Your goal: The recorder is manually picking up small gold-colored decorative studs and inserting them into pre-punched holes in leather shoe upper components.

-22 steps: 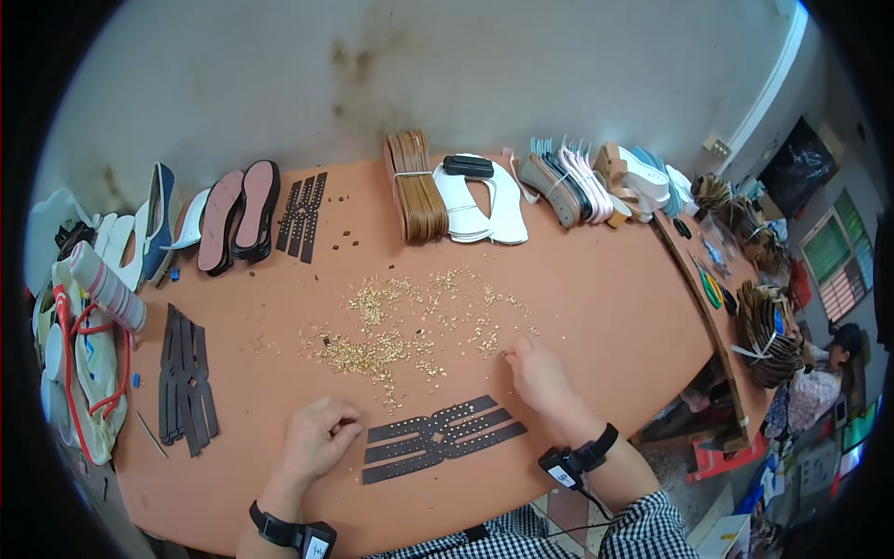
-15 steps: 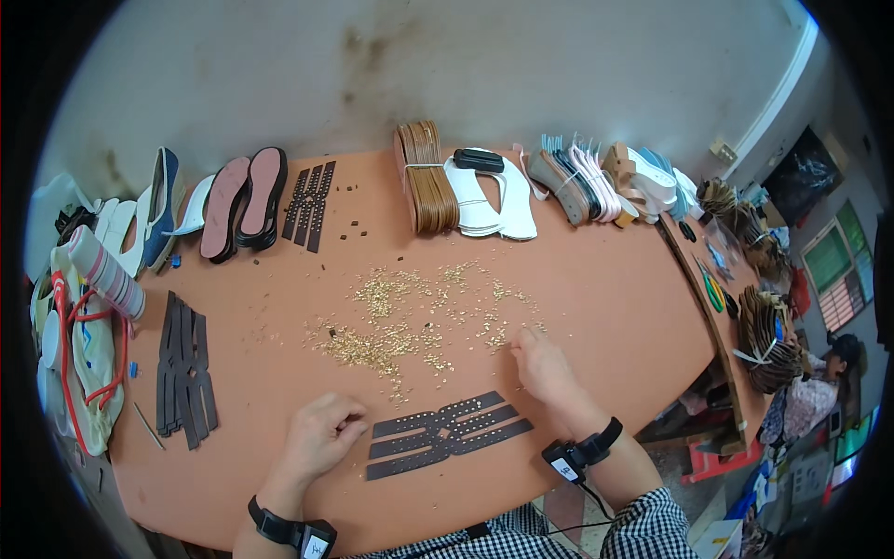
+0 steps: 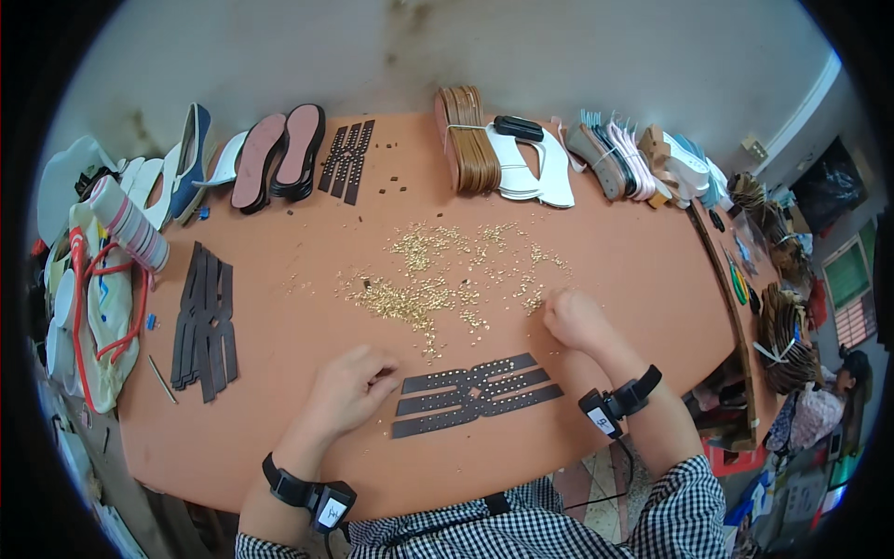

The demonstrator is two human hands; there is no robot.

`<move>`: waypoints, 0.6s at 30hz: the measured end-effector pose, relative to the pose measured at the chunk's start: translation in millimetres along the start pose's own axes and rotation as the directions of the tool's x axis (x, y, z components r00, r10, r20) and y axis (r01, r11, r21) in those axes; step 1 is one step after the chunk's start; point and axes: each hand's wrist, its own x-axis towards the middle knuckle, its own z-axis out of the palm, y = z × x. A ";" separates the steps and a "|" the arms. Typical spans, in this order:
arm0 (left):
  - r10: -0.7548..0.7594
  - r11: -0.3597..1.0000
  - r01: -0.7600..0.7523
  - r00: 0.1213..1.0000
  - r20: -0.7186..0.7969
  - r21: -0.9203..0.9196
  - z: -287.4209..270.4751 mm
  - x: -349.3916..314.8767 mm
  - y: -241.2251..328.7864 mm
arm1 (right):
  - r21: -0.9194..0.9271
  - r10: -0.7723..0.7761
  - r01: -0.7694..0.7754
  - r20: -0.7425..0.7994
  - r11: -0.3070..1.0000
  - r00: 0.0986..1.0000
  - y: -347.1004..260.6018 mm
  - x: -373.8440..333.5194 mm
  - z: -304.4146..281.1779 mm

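A dark brown slotted strap piece [image 3: 484,399], partly dotted with small gold studs, lies flat before me on the orange-brown table. My left hand [image 3: 356,389] rests beside its left end, fingers curled and thumb close to them; anything inside is hidden. Beyond the piece's right end, my right hand [image 3: 575,319] is closed with fingertips down at the right edge of the scattered gold studs [image 3: 405,303]. Whatever those fingers pinch is too small to make out. The studs spread in loose heaps across the table's middle.
Stacked plain dark strap pieces [image 3: 207,321] lie left, next to a thin rod [image 3: 162,379]. Along the wall stand pink-topped soles [image 3: 303,149], a studded strap piece [image 3: 346,160], bundled brown soles [image 3: 470,140] and white cutouts [image 3: 554,172]. A person [image 3: 808,405] sits far right.
The whole view has shifted, so the table and its things sit higher and further right. Both hands keep nearly the same places relative to the strap piece and studs.
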 end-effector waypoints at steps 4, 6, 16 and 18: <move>0.125 0.991 -0.125 0.992 0.005 0.042 2.1 2.2 -1.6 | 0.005 0.001 -0.001 -0.042 1.000 0.999 -7.1 -12.3 -2.7; 0.136 0.990 -0.138 0.989 0.060 0.028 -2.0 -1.4 3.5 | 0.049 -0.001 0.001 -0.005 0.999 1.000 -27.5 -26.7 -4.7; 0.215 0.970 -0.228 0.965 0.148 0.080 -2.2 -2.8 6.9 | 0.288 -0.244 0.277 -0.146 0.917 0.959 -99.7 -90.8 31.2; 0.210 0.970 -0.226 0.963 0.166 0.084 -4.0 -2.7 7.5 | 0.264 -0.258 0.286 -0.137 0.921 0.956 -102.8 -92.5 32.0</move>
